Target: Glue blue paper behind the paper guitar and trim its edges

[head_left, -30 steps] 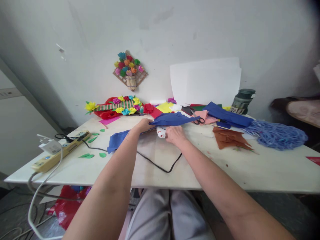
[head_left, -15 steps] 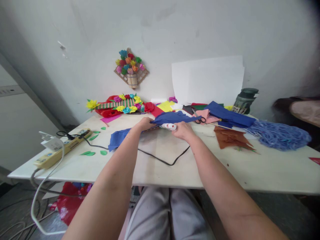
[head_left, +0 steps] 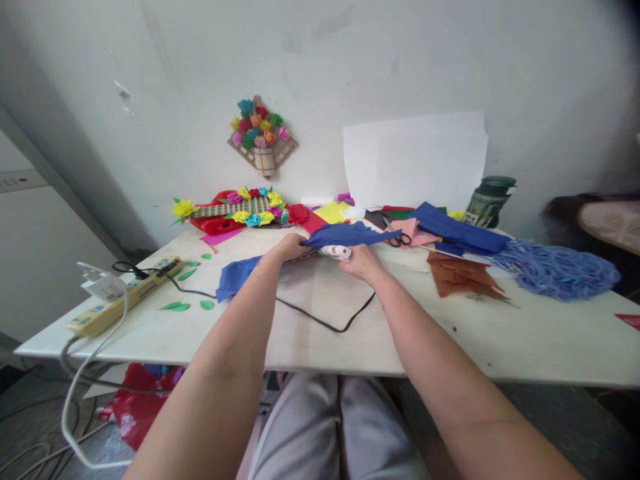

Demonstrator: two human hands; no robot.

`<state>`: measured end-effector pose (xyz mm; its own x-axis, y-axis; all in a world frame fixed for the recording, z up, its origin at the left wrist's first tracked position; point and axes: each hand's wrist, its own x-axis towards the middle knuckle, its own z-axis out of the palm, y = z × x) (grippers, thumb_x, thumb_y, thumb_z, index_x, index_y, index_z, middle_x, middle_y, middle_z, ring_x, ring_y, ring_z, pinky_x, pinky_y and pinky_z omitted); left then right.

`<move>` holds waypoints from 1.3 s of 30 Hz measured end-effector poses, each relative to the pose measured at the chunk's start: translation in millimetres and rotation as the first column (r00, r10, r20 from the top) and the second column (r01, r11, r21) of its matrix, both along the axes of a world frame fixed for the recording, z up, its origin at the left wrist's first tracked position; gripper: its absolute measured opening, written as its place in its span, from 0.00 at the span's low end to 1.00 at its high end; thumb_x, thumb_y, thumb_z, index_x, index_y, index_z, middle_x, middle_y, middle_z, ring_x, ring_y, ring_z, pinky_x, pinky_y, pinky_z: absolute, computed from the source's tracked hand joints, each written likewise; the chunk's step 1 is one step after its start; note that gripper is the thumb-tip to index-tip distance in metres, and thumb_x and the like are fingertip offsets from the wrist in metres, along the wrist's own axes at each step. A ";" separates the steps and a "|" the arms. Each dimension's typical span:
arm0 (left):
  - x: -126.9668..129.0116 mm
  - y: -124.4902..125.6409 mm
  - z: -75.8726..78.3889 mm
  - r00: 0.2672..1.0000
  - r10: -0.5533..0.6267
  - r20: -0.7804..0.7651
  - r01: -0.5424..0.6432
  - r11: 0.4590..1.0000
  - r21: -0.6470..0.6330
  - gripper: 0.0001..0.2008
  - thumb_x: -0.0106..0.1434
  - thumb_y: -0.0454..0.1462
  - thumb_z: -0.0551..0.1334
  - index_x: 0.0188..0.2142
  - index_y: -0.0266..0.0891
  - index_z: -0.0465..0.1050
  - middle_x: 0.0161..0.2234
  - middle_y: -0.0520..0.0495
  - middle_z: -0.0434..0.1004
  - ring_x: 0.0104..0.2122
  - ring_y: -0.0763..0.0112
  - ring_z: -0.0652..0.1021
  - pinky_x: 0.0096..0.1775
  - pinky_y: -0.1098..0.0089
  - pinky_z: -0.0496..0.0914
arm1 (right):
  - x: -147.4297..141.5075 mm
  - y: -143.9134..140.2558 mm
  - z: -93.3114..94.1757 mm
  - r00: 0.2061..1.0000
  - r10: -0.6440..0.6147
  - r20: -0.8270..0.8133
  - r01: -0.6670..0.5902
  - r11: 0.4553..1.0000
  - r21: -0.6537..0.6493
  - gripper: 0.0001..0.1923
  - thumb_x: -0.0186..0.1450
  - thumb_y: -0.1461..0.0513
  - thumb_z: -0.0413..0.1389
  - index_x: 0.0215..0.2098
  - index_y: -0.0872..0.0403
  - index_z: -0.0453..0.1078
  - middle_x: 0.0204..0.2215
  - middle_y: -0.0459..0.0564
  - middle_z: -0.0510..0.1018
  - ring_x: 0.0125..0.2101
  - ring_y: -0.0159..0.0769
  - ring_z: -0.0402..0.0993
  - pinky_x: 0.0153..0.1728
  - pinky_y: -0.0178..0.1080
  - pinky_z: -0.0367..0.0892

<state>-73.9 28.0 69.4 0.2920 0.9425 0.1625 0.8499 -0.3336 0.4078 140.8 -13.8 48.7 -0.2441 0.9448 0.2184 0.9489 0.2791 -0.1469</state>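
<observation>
My left hand (head_left: 293, 247) is closed on a piece of blue crepe paper (head_left: 345, 233) that spreads to the right over the table; another length of blue paper hangs to its left. In my right hand (head_left: 363, 263) is a white hot glue gun (head_left: 336, 252), its black cord (head_left: 335, 328) looping across the table toward the left. The gun's front part is partly hidden under the blue paper. Just right of the paper lie dark-handled scissors (head_left: 400, 239) on pink paper. Brown crepe paper (head_left: 463, 275) is farther right.
A yellow power strip (head_left: 100, 317) with a white charger sits at the left beside green paper leaves (head_left: 176, 307). Behind is a woven panel (head_left: 235, 209) with paper flowers. Blue shredded strands (head_left: 560, 269) and a dark green bottle (head_left: 487, 202) stand right.
My right hand and the glue gun have shifted slightly left. My left hand and the blue paper are nearly unchanged.
</observation>
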 end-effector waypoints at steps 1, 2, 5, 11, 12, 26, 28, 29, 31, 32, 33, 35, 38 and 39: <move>0.0 -0.2 0.2 1.000 -0.004 0.002 0.004 1.000 -0.002 0.17 0.53 0.46 0.59 0.31 0.36 0.78 0.20 0.51 0.72 0.26 0.66 0.70 0.32 0.70 0.64 | -1.0 0.5 -0.6 1.000 -0.001 -0.007 0.001 1.000 -0.003 0.17 0.59 0.58 0.49 0.42 0.51 0.74 0.38 0.55 0.79 0.41 0.47 0.74 0.37 0.38 0.64; -0.1 -0.3 0.3 1.000 -0.009 0.003 0.009 1.000 -0.004 0.17 0.53 0.46 0.59 0.31 0.36 0.78 0.20 0.51 0.72 0.26 0.67 0.70 0.31 0.71 0.63 | -2.0 0.9 -1.1 1.000 -0.002 -0.015 0.002 1.000 -0.001 0.17 0.59 0.58 0.49 0.42 0.51 0.75 0.38 0.55 0.79 0.40 0.47 0.74 0.37 0.39 0.64; -0.3 0.2 0.5 1.000 -0.015 0.008 0.016 1.000 -0.005 0.17 0.53 0.46 0.58 0.31 0.36 0.78 0.20 0.51 0.72 0.25 0.68 0.69 0.31 0.71 0.63 | -4.4 2.1 -2.9 0.999 -0.001 -0.046 0.002 1.000 0.021 0.16 0.58 0.59 0.50 0.40 0.51 0.75 0.36 0.56 0.79 0.39 0.48 0.75 0.36 0.39 0.65; -0.5 1.6 0.0 0.999 -0.032 -0.011 0.032 0.999 -0.005 0.17 0.53 0.46 0.58 0.31 0.35 0.78 0.20 0.52 0.71 0.25 0.69 0.69 0.30 0.72 0.63 | -5.7 7.0 -7.5 0.990 -0.028 -0.138 0.029 1.000 0.011 0.16 0.55 0.57 0.52 0.38 0.54 0.76 0.35 0.58 0.79 0.39 0.50 0.75 0.36 0.39 0.67; -0.4 1.4 0.1 0.999 -0.030 -0.013 0.030 1.000 -0.002 0.17 0.53 0.46 0.58 0.31 0.35 0.78 0.20 0.52 0.72 0.25 0.69 0.69 0.30 0.72 0.63 | -5.7 7.8 -7.8 0.989 -0.030 -0.148 0.031 0.999 0.006 0.16 0.55 0.57 0.53 0.37 0.55 0.76 0.35 0.59 0.79 0.39 0.50 0.75 0.36 0.40 0.67; 1.7 -2.1 -4.0 0.994 -0.070 -0.087 0.067 0.997 -0.042 0.19 0.56 0.45 0.58 0.40 0.36 0.78 0.23 0.51 0.75 0.24 0.70 0.71 0.30 0.73 0.64 | 36.8 3.9 5.4 0.547 0.136 -0.826 -0.379 0.920 -0.100 0.09 0.49 0.63 0.55 0.13 0.55 0.62 0.09 0.44 0.67 0.08 0.26 0.58 0.10 0.31 0.55; 3.2 -4.1 -6.1 0.990 -0.083 -0.118 0.079 0.996 -0.039 0.19 0.57 0.45 0.57 0.42 0.37 0.77 0.25 0.50 0.77 0.27 0.68 0.73 0.33 0.72 0.66 | 36.3 3.2 5.4 0.401 0.197 -0.895 -0.424 0.906 0.009 0.09 0.50 0.61 0.56 0.16 0.56 0.64 0.11 0.43 0.68 0.08 0.26 0.58 0.10 0.31 0.55; 4.0 -5.0 -7.7 0.987 -0.082 -0.139 0.080 0.997 -0.025 0.19 0.58 0.45 0.57 0.44 0.38 0.76 0.29 0.49 0.79 0.29 0.67 0.74 0.36 0.72 0.67 | 34.4 2.8 5.5 0.350 0.216 -0.912 -0.423 0.905 0.052 0.08 0.50 0.60 0.56 0.18 0.56 0.65 0.12 0.43 0.69 0.08 0.26 0.59 0.10 0.31 0.55; 5.7 -6.2 -12.5 0.981 -0.074 -0.181 0.079 0.997 0.022 0.19 0.59 0.42 0.57 0.48 0.40 0.74 0.40 0.47 0.79 0.38 0.64 0.76 0.43 0.71 0.66 | 29.1 1.9 5.8 0.287 0.234 -0.929 -0.401 0.910 0.105 0.07 0.51 0.60 0.57 0.21 0.56 0.67 0.14 0.44 0.72 0.08 0.25 0.59 0.10 0.31 0.54; 6.6 -6.9 -15.4 0.976 -0.074 -0.205 0.084 0.995 0.045 0.19 0.59 0.41 0.56 0.49 0.40 0.73 0.46 0.46 0.76 0.43 0.64 0.75 0.46 0.71 0.65 | 26.3 1.6 5.9 0.268 0.233 -0.935 -0.386 0.915 0.118 0.08 0.51 0.59 0.57 0.22 0.56 0.67 0.15 0.44 0.72 0.08 0.25 0.59 0.10 0.31 0.54; 7.5 -7.8 -18.6 0.969 -0.077 -0.233 0.095 0.993 0.066 0.20 0.60 0.40 0.56 0.51 0.40 0.72 0.52 0.46 0.72 0.47 0.63 0.73 0.50 0.71 0.63 | 23.8 1.3 6.0 0.254 0.230 -0.940 -0.374 0.919 0.124 0.08 0.52 0.59 0.57 0.23 0.57 0.67 0.15 0.44 0.73 0.08 0.25 0.60 0.10 0.31 0.53; 9.6 -11.1 -24.9 0.947 -0.094 -0.306 0.131 0.986 0.100 0.20 0.62 0.39 0.53 0.53 0.41 0.69 0.58 0.46 0.64 0.53 0.64 0.69 0.54 0.70 0.59 | 20.2 1.2 5.9 0.234 0.212 -0.949 -0.356 0.927 0.119 0.08 0.52 0.59 0.57 0.23 0.57 0.67 0.15 0.45 0.73 0.09 0.26 0.60 0.10 0.31 0.53; 13.3 -20.1 -31.7 0.897 -0.083 -0.435 0.164 0.974 0.154 0.21 0.64 0.38 0.50 0.56 0.43 0.64 0.62 0.47 0.56 0.59 0.62 0.62 0.58 0.60 0.55 | 16.8 1.3 5.7 0.210 0.169 -0.963 -0.338 0.937 0.090 0.09 0.51 0.58 0.58 0.23 0.57 0.67 0.15 0.46 0.74 0.09 0.26 0.61 0.10 0.31 0.53; 14.5 -23.5 -33.1 0.878 -0.076 -0.472 0.171 0.972 0.161 0.22 0.64 0.38 0.50 0.57 0.43 0.62 0.62 0.46 0.55 0.60 0.62 0.60 0.58 0.57 0.53 | 15.7 1.1 5.7 0.200 0.151 -0.968 -0.333 0.940 0.078 0.09 0.51 0.58 0.58 0.23 0.57 0.67 0.16 0.47 0.75 0.09 0.27 0.61 0.10 0.31 0.53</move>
<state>-59.4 4.5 36.3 0.4901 0.8578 0.1547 0.8716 -0.4796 -0.1018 156.5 -12.6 54.4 -0.1626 0.9179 0.3619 -0.0382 0.3606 -0.9319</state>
